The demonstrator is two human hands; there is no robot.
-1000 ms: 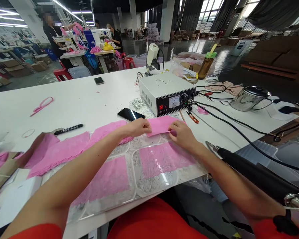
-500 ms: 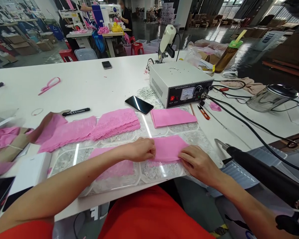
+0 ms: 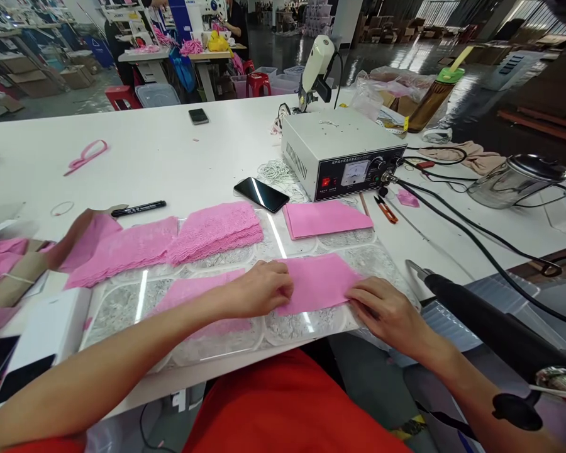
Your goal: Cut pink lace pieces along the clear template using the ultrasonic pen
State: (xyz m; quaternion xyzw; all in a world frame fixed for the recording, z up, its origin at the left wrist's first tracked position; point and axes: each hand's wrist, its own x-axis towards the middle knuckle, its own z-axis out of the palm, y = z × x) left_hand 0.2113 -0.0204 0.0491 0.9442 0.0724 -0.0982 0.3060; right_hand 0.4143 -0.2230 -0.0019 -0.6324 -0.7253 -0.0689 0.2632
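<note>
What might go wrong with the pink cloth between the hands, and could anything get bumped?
The cloth might slip crooked or crease if the left hand and right hand, at opposite ends of it, pull unevenly. The right arm could knock the black tool, since it's close beside it. And the orange snips lie near the pink stack, so a bump might push them into it.

On my worktable point(image 3: 160, 151), the fabric sheet point(image 3: 318, 283) is in front of the folded stack point(image 3: 327, 218); the lace stack point(image 3: 217, 233) lies left of that, the control box point(image 3: 344, 138) behind it; the smartphone point(image 3: 261, 194) lies left of the box, the marker point(image 3: 139, 209) further left; snips point(image 3: 385, 211), then the jug point(image 3: 504, 182), are to the right.
</note>
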